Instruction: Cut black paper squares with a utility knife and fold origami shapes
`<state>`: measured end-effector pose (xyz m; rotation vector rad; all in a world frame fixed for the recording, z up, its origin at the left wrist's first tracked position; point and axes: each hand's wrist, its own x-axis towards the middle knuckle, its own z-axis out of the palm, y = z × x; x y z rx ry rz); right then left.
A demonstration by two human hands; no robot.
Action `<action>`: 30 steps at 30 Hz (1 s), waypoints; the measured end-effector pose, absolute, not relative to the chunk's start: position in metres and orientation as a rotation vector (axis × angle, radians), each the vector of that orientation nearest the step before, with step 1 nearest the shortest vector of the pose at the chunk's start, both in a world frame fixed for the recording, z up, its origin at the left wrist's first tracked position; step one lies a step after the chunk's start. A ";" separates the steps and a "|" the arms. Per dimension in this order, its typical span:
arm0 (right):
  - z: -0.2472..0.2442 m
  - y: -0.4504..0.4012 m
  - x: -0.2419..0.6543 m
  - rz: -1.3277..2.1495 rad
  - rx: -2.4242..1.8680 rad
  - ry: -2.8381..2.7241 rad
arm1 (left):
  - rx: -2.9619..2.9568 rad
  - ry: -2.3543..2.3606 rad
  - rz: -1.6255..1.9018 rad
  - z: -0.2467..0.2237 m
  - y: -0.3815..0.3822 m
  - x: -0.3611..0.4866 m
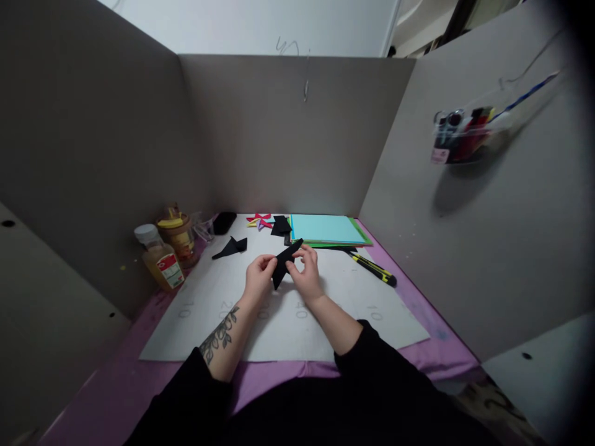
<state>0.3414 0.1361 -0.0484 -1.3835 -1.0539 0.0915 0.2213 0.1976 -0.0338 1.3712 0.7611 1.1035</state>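
Note:
A folded black paper piece [284,263] is held just above the white sheet [214,334], one point slanting up to the right and another pointing down. My left hand [260,274] pinches its left edge between thumb and fingers. On the right side, my right hand [305,271] grips the same piece, its thumb near the lower part. Another folded black paper shape [231,248] lies on the sheet, beyond my left hand. Further back is a black folded piece [281,225], beside small colored paper shapes [260,221].
A stack of colored paper [325,228] lies at the back. A yellow and black cutter [374,269] rests at right. Bottle [163,260], jar [179,234] and black object [224,222] stand or lie at left. Grey panels [297,136] enclose the table; a clear holder [465,133] hangs right.

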 end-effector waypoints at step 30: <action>-0.041 0.126 0.348 0.475 -1.227 -1.093 | 1.463 0.608 0.951 -0.032 0.190 0.218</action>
